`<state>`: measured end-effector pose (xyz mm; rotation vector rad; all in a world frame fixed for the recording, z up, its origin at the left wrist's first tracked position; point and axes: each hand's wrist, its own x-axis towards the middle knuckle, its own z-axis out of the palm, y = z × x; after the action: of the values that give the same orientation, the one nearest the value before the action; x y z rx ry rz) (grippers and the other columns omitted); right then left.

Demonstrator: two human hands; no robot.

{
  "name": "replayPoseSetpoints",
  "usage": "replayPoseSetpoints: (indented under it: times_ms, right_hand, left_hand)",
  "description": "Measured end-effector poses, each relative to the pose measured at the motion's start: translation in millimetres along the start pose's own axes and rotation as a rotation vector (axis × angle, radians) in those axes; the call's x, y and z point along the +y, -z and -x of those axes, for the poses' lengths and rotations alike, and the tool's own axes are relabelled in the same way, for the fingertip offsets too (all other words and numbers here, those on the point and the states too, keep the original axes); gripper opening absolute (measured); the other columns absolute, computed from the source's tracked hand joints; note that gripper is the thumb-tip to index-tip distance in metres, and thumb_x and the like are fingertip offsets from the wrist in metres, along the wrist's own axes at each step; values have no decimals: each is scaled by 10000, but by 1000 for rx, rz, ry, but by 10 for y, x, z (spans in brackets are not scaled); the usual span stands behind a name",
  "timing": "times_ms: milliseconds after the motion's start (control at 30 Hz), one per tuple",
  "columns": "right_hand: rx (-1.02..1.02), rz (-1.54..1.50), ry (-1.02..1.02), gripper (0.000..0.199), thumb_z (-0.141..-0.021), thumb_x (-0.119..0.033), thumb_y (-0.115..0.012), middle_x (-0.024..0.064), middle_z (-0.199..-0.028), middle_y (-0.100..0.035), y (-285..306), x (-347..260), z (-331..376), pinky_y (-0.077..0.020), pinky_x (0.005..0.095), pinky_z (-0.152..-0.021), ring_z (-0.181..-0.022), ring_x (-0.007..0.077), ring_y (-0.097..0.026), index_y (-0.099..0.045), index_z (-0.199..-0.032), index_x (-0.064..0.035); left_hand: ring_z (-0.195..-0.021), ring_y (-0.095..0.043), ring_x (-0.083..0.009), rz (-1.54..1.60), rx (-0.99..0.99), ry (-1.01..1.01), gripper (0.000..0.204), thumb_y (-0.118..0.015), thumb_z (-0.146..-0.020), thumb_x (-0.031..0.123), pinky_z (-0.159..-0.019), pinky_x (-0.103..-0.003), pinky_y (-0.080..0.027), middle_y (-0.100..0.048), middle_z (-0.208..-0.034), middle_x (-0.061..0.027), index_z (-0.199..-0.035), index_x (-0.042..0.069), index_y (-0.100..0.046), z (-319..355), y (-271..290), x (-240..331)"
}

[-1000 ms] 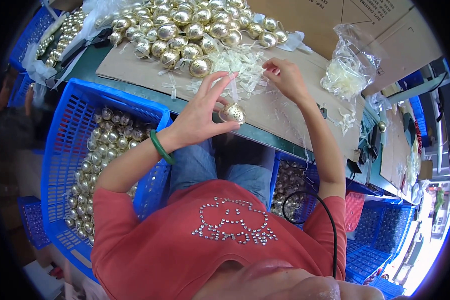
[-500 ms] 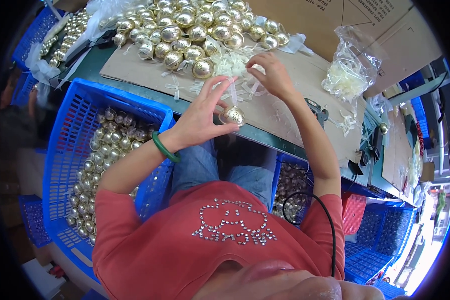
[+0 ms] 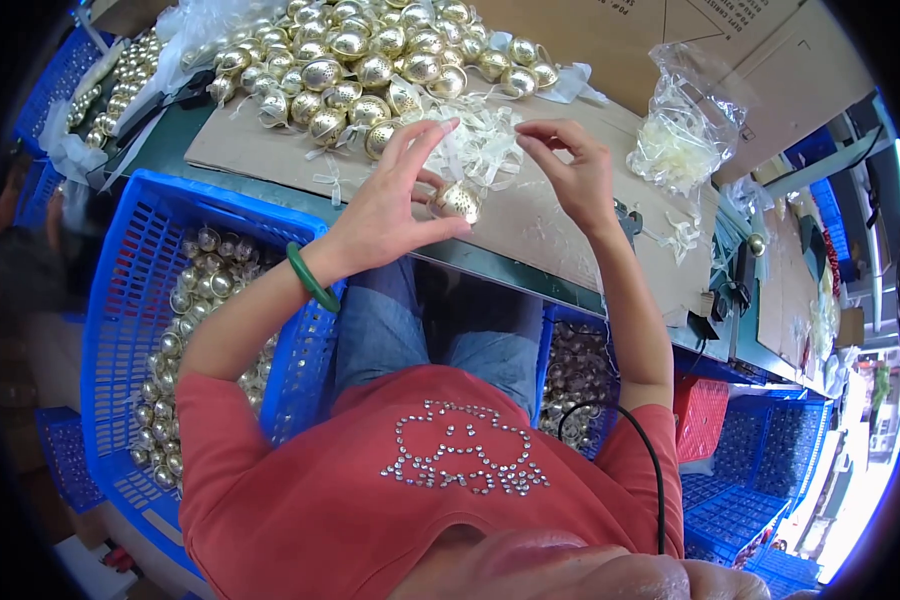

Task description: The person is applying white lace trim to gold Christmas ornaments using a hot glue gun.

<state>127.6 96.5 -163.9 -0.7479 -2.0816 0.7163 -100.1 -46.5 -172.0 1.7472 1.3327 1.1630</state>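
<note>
Over the table's near edge, my left hand (image 3: pixel 388 205) is closed on a shiny gold ball ornament (image 3: pixel 458 203) pierced with small holes. Its thumb is under the ball, while the index finger reaches up by the pale ribbon at the top. To the right, my right hand (image 3: pixel 576 175) is raised with thumb and forefinger pinched together. Whatever may be between those fingertips is too small to make out. A heap of pale sheer ribbon pieces (image 3: pixel 490 138) lies on the cardboard just beyond and between both hands. Behind it are piled many similar gold ball ornaments (image 3: pixel 374 70).
A blue crate (image 3: pixel 105 330) of gold balls stands at my left; another blue crate (image 3: pixel 546 345) sits under the table. A clear bag of ribbons (image 3: pixel 682 140) rests on the cardboard sheet (image 3: pixel 560 262) at right. A large carton (image 3: pixel 660 45) rises behind.
My right hand has moved right, away from the ribbon heap. My left hand has lifted the gold ball slightly farther from me. The whole view has shifted a little.
</note>
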Motion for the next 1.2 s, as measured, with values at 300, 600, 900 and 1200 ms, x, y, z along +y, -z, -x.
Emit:
replayPoseSetpoints:
  times_ms: [300, 600, 900, 1200]
  right_hand:
    - [274, 114, 97, 140, -871, -31, -801, 63, -976, -761, 27, -556, 355, -539, 297, -798, -872, 165, -672, -780, -1010, -32]
    - [217, 275, 267, 126, -841, -44, -797, 71, -934, -743, -173, -385, 384, -533, 370, -781, -889, 267, -666, -750, -957, -61]
    - [220, 236, 177, 131, -836, -49, -793, 71, -927, -737, -275, -361, 381, -532, 382, -782, -890, 272, -664, -748, -958, -63]
    - [185, 406, 354, 173, -830, -13, -787, 69, -962, -736, -239, -404, 341, -543, 338, -725, -881, 250, -659, -761, -993, -64]
  left_hand:
    - [-1136, -658, -226, -59, 90, -215, 1015, -906, -782, 99, -910, -338, -605, -331, -1588, -114, -1624, 168, -343, -362, -186, 9]
    - [-1138, -659, -218, -77, 110, -250, 1011, -916, -776, 137, -950, -360, -580, -319, -1606, -100, -1620, 175, -361, -347, -203, -4]
    - [-1151, -646, -221, -174, 110, -359, 990, -907, -793, 172, -961, -368, -568, -313, -1615, -94, -1623, 187, -368, -356, -198, -77]
    - [-1055, -687, -270, -128, 136, -362, 961, -889, -785, 186, -887, -392, -594, -350, -1573, -161, -1606, 177, -391, -377, -170, -101]
